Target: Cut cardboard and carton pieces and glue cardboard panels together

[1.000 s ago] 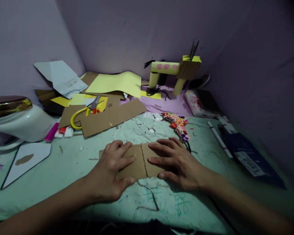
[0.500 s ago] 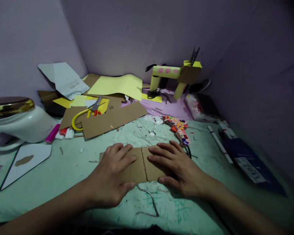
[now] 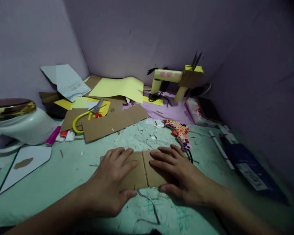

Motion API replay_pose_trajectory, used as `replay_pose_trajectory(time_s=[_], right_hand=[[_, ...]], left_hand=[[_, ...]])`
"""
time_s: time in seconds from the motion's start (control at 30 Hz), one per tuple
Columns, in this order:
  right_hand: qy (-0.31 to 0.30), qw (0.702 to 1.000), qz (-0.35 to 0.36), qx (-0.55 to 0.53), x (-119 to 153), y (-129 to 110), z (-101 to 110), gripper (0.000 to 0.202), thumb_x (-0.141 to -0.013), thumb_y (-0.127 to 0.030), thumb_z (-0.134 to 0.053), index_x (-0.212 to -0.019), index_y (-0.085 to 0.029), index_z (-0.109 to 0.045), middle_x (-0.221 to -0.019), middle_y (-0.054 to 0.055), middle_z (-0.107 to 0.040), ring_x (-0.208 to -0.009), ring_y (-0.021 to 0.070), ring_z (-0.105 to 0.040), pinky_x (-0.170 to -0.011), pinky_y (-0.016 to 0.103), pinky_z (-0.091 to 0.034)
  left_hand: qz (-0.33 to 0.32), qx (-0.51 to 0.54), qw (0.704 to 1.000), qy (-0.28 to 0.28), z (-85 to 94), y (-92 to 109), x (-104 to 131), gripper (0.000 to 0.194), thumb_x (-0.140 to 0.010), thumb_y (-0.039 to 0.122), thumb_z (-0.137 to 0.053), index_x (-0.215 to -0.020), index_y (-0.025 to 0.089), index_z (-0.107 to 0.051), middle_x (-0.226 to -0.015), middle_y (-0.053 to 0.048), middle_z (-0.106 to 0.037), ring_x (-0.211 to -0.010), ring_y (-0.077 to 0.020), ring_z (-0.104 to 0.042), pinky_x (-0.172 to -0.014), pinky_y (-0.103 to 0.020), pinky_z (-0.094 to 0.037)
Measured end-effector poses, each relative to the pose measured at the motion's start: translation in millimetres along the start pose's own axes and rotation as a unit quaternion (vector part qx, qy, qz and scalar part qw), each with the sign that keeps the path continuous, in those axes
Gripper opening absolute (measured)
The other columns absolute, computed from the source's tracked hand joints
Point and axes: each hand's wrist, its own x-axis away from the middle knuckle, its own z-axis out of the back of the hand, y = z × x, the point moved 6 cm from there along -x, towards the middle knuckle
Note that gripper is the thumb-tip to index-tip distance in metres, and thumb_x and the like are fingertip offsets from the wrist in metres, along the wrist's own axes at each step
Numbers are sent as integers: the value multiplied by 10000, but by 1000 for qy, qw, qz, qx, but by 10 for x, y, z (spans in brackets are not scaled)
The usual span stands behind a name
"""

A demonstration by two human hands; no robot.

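Flat on the green table cover lies a piece of brown cardboard (image 3: pixel 133 178), crossed near its middle by a rough seam line (image 3: pixel 145 169). My left hand (image 3: pixel 115 179) rests palm down on its left part, fingers stretched out and thumb by the near edge. On the right part lies my right hand (image 3: pixel 178 173), fingers spread, also palm down. Both hands press on the cardboard without gripping it and partly cover it. Beyond my right hand is a glue gun (image 3: pixel 178 130) with a flowery covering. A thin bent wire or cord (image 3: pixel 155 209) shows below the near edge.
Yellow-handled scissors (image 3: pixel 88 116) lie among cardboard strips (image 3: pixel 115 124) and yellow paper (image 3: pixel 120 88) at the back left. A white mug-shaped pot (image 3: pixel 31 125) stands at left. A cardboard-and-paper animal figure (image 3: pixel 171 75) holds pens at the back. A blue packet (image 3: pixel 254 176) lies right.
The whole view has shifted slightly, so things sit a little lower in the picture. Both hands stay flat on the cardboard in nearly the same pose.
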Motion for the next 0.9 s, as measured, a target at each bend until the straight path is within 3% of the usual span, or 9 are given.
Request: replay_pose_trajectory(time_s=[0.13,0.27,0.5,0.73,0.9], right_hand=[[4,1000,11,9,0,-51,42,609,-827,-566,-494,-1325,-219,-441,-1431,98,-417,-1269,331,-336,-1039,577,-227],[9,999,23,27,25,-92,67,602,-840,-536,-486,-1321,-176,-443,-1401,132,-433,-1226,332,-347,-1012,559,-280],[64,996,10,61,35,-75,172,874,-733,-682,-534,-1366,-107,-356,-1381,188,-443,-1175,347,-378,-1005,582,-300],[151,983,-17,105,0,-65,527,677,-781,-501,-597,-1298,-94,-435,-1151,175,-623,-1026,310,-537,-938,541,-378],[160,981,-61,92,107,62,681,478,-779,-361,-609,-1190,-122,-557,-949,139,-705,-841,290,-639,-769,486,-498]], left_hand=[[-11,14,1000,2,39,41,-17,590,-621,232,-676,-1180,212,-485,-1336,-126,-444,-1172,-340,-371,-964,-581,-342],[-18,5,999,43,100,91,-2,610,-590,175,-654,-1174,206,-483,-1323,-129,-459,-1173,-344,-367,-950,-576,-354],[-65,-16,995,78,189,187,-16,599,-591,109,-601,-1175,163,-483,-1342,-157,-447,-1163,-356,-354,-930,-603,-334],[-127,-62,983,115,227,256,-35,577,-641,98,-579,-1210,114,-479,-1327,-206,-438,-1152,-373,-373,-944,-633,-285],[-136,-93,979,124,222,275,-27,545,-681,92,-555,-1220,123,-476,-1331,-197,-444,-1143,-357,-386,-960,-643,-267]])
